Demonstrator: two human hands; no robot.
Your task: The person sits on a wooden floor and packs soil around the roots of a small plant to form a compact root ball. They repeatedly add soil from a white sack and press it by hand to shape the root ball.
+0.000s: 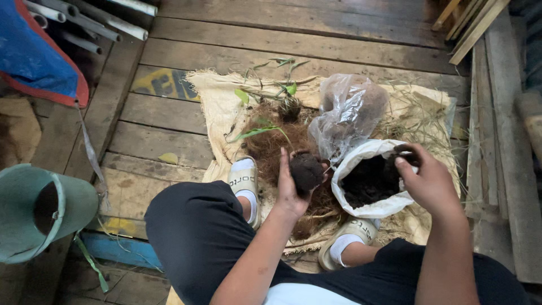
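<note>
I sit over a burlap sack spread on a plank floor. My left hand cups a dark ball of soil and fibre above a heap of brown coconut fibre. My right hand hovers at the rim of a white bag of dark soil, fingers curled around a small dark clump. A clear plastic bag with brownish contents lies just behind the white bag. Small green plants rest at the far edge of the fibre.
A green bucket lies on its side at the left. Grey pipes and a blue and red tarp fill the top left corner. Wooden slats lean at the top right. My feet in pale sandals rest on the sack.
</note>
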